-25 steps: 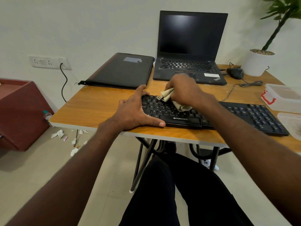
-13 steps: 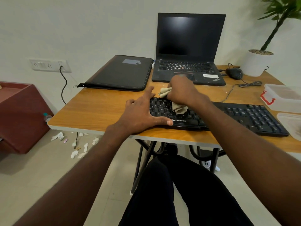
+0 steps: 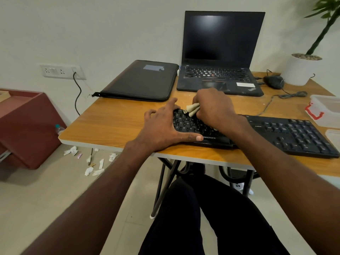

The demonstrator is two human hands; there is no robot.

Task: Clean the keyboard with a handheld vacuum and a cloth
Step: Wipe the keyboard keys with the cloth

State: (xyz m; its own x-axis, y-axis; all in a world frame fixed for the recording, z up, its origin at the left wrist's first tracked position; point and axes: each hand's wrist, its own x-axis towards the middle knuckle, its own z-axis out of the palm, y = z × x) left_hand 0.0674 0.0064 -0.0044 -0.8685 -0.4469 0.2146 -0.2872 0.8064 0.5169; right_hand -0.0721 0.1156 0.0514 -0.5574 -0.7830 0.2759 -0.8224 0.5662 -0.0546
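Observation:
A black full-size keyboard (image 3: 287, 134) lies along the front of the wooden table (image 3: 114, 122). My left hand (image 3: 163, 127) rests flat on the keyboard's left end, fingers spread, thumb along its front edge. My right hand (image 3: 213, 107) grips a bunched beige cloth (image 3: 192, 109) and presses it on the upper left rows of keys. Only the cloth's folded ends stick out from my fingers. No handheld vacuum is in view.
Behind the keyboard stand an open black laptop (image 3: 220, 52), a black zipped sleeve (image 3: 141, 80), a mouse (image 3: 274, 81) with coiled cable and a white plant pot (image 3: 301, 70). Clear plastic boxes (image 3: 327, 109) sit at the right edge. Paper scraps (image 3: 93, 166) litter the floor.
My right hand has slid the cloth from the lower middle keys up toward the keyboard's top left corner. My left hand has stayed on the left end.

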